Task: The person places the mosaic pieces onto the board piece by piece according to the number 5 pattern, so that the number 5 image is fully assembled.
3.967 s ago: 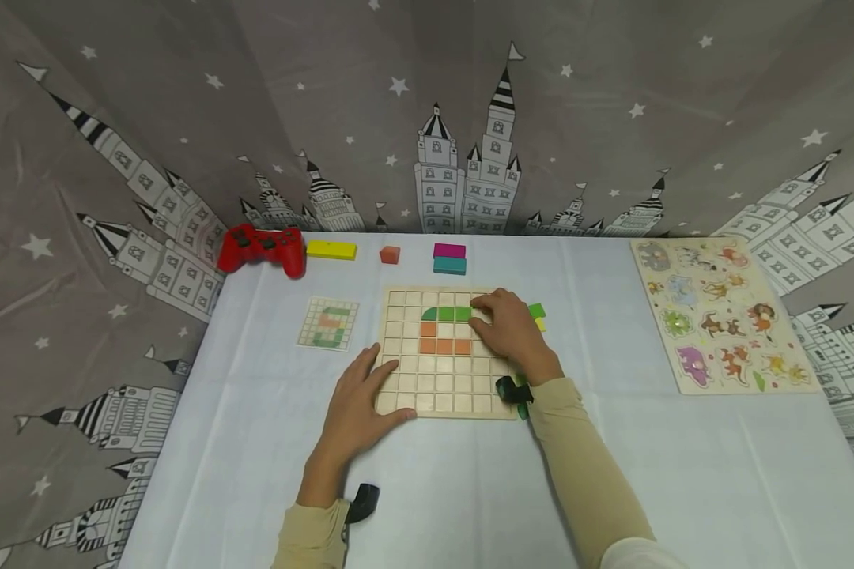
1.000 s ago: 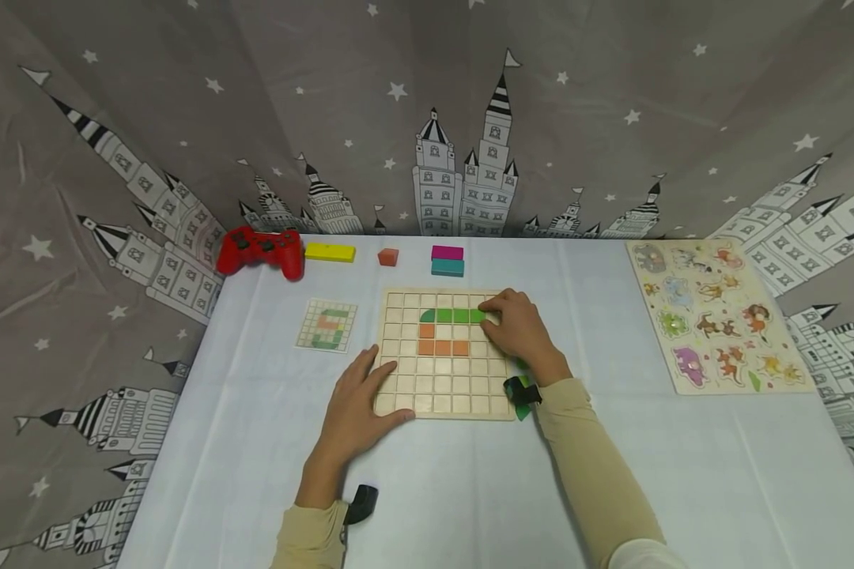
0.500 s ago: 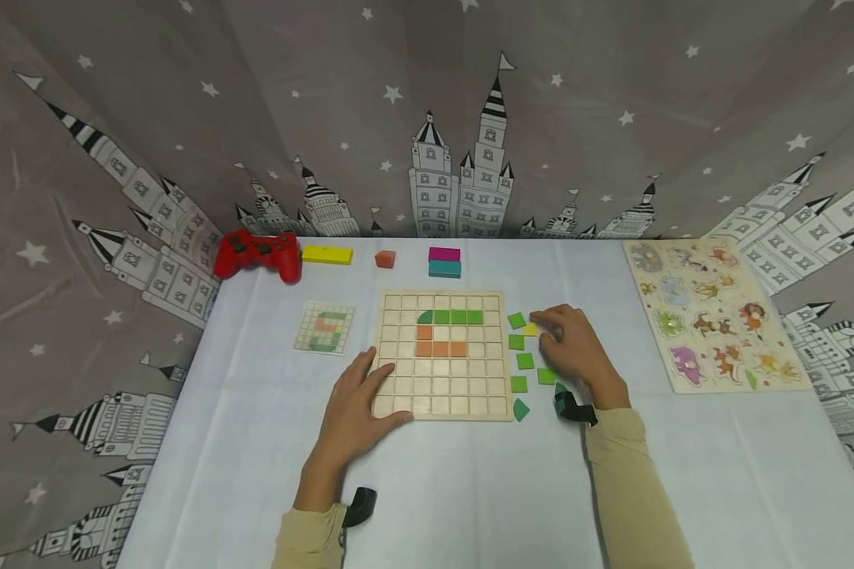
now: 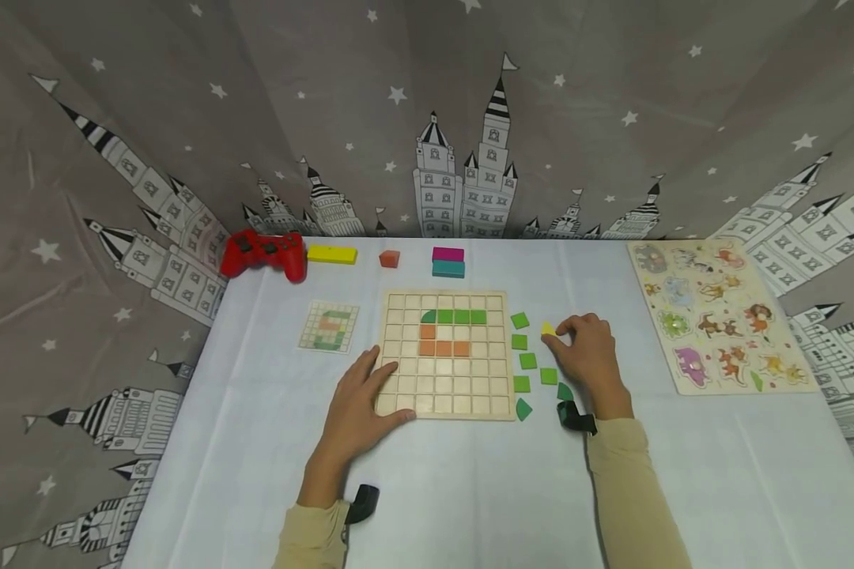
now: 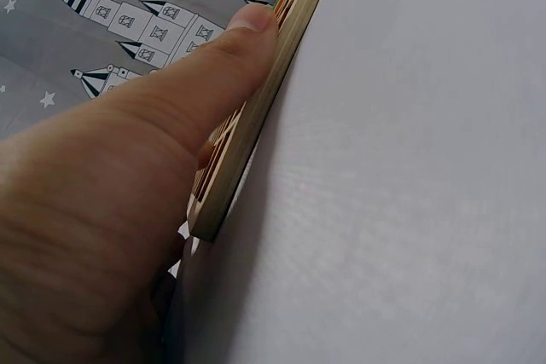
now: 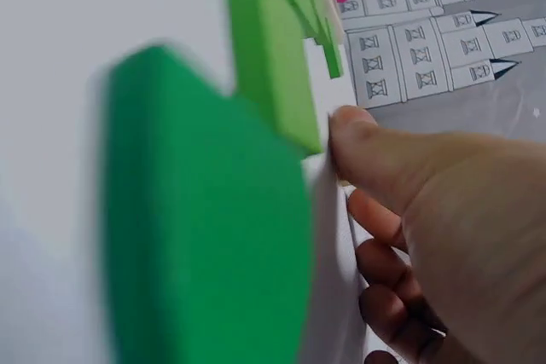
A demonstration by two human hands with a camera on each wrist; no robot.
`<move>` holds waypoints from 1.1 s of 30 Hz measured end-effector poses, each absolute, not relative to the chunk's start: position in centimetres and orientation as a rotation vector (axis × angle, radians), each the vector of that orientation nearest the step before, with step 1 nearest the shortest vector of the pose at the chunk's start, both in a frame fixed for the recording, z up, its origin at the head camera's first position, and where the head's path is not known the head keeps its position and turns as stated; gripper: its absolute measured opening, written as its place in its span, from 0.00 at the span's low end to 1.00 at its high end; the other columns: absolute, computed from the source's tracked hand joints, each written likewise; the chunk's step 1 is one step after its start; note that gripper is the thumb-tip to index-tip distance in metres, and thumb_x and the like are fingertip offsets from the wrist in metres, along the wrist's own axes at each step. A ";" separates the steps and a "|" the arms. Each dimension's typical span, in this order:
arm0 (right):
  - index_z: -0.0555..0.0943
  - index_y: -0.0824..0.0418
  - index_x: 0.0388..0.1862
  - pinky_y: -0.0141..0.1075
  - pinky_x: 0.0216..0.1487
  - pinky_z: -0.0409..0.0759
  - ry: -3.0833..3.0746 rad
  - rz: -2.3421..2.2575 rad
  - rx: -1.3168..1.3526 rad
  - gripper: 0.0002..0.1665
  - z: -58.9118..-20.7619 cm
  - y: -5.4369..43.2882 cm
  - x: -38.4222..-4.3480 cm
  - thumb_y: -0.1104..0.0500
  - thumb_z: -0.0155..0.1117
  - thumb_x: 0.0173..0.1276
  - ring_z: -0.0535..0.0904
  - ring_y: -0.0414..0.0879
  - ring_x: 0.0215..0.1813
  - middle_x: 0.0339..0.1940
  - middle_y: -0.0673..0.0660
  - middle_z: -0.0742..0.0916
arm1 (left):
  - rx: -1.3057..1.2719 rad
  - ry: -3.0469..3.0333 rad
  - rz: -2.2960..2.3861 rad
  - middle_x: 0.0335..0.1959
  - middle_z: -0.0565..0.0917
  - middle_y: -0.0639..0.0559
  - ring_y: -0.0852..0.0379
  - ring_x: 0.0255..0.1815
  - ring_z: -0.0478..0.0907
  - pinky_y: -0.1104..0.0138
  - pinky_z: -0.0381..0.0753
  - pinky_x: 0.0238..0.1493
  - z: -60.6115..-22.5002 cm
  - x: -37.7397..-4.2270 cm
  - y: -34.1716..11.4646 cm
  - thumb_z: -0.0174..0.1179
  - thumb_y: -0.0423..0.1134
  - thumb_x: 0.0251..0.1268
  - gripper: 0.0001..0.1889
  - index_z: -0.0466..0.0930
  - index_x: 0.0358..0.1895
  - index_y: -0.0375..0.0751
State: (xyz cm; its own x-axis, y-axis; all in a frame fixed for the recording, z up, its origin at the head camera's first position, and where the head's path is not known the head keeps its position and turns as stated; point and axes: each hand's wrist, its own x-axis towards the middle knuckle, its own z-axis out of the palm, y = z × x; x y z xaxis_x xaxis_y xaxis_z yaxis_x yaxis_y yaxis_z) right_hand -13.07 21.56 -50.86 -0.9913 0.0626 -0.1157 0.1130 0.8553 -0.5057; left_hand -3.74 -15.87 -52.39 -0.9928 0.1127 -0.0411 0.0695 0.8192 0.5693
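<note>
A wooden grid board (image 4: 441, 405) lies mid-table, holding a dark green quarter-round (image 4: 428, 317), a row of light green squares (image 4: 460, 317) and several orange squares (image 4: 444, 348). My left hand (image 4: 359, 407) rests spread at its near left corner; in the left wrist view the thumb (image 5: 230, 53) presses along the board's edge. To the right of the board, my right hand (image 4: 589, 359) pinches a yellow triangular tile (image 4: 548, 328) between thumb and index finger. In the right wrist view that tile is hidden behind the thumb (image 6: 375, 155).
Several loose green squares (image 4: 528, 361) and two dark green quarter-rounds (image 4: 523, 408) lie between board and right hand. A pattern card (image 4: 329, 326) is at left. Behind stand a red game controller (image 4: 265, 253) and colored blocks (image 4: 448, 262); an animal puzzle (image 4: 722, 316) lies right.
A third green square now lies uncovered in the row. My right hand has left the board and drawn the yellow tile slightly right, away from the green squares. My left hand stays put.
</note>
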 end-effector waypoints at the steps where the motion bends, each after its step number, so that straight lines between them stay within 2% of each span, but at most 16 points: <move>1: 0.82 0.66 0.49 0.59 0.65 0.71 2.944 -0.796 0.167 0.23 -50.9 21.6 -12.9 0.47 0.69 0.70 0.70 0.65 0.62 0.59 0.70 0.79 | 0.145 2.928 0.910 0.83 0.57 0.47 0.40 0.84 0.52 0.38 0.58 0.77 -52.4 -3.8 -15.9 0.76 0.63 0.48 0.47 0.73 0.73 0.50; 3: 0.82 0.65 0.51 0.59 0.65 0.71 2.944 -0.803 0.186 0.24 -50.9 21.6 -12.8 0.47 0.69 0.70 0.70 0.65 0.61 0.58 0.69 0.79 | 0.136 2.925 0.904 0.83 0.57 0.47 0.41 0.84 0.51 0.38 0.58 0.78 -52.3 -3.7 -15.9 0.76 0.64 0.48 0.46 0.73 0.73 0.50; 7: 0.79 0.62 0.64 0.58 0.67 0.70 2.936 -0.814 0.126 0.28 -50.8 21.7 -12.8 0.49 0.69 0.71 0.69 0.63 0.63 0.62 0.67 0.79 | 0.121 2.917 0.900 0.83 0.57 0.47 0.41 0.84 0.51 0.38 0.57 0.78 -52.1 -3.7 -16.1 0.76 0.63 0.48 0.47 0.72 0.73 0.50; 10: 0.77 0.59 0.68 0.58 0.67 0.70 2.930 -0.804 0.088 0.30 -50.9 21.7 -13.0 0.49 0.68 0.71 0.69 0.62 0.63 0.63 0.66 0.78 | 0.132 2.925 0.901 0.83 0.57 0.47 0.40 0.84 0.51 0.38 0.57 0.78 -52.1 -3.7 -16.1 0.76 0.62 0.48 0.47 0.72 0.73 0.49; 18: 0.81 0.59 0.65 0.57 0.64 0.72 2.956 -0.848 0.021 0.26 -51.5 21.9 -13.3 0.50 0.69 0.71 0.72 0.61 0.60 0.60 0.65 0.82 | 0.131 2.907 0.913 0.83 0.57 0.47 0.41 0.84 0.51 0.38 0.57 0.78 -52.1 -3.7 -16.1 0.76 0.63 0.48 0.47 0.72 0.73 0.49; 24: 0.83 0.60 0.62 0.57 0.64 0.70 2.999 -0.907 -0.018 0.25 -52.1 22.0 -13.3 0.51 0.71 0.69 0.74 0.61 0.57 0.56 0.64 0.84 | 0.130 2.908 0.914 0.83 0.57 0.47 0.41 0.84 0.51 0.38 0.57 0.78 -52.1 -3.6 -16.1 0.76 0.63 0.48 0.47 0.72 0.73 0.49; 33: 0.85 0.62 0.57 0.55 0.57 0.71 3.085 -0.922 -0.058 0.21 -52.7 22.1 -13.0 0.53 0.70 0.70 0.75 0.59 0.51 0.50 0.64 0.85 | 0.140 2.912 0.920 0.83 0.57 0.47 0.41 0.84 0.51 0.38 0.58 0.78 -52.0 -3.7 -15.8 0.76 0.62 0.48 0.47 0.73 0.73 0.49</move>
State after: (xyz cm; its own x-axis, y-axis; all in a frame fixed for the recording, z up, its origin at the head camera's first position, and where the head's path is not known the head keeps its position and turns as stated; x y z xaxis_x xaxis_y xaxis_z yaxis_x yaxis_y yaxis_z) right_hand -13.03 22.06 -52.70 -0.9962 -0.0119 0.0858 -0.0570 0.8356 -0.5464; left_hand -3.70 -15.81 -52.04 -0.9922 0.1128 -0.0531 0.0619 0.8151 0.5760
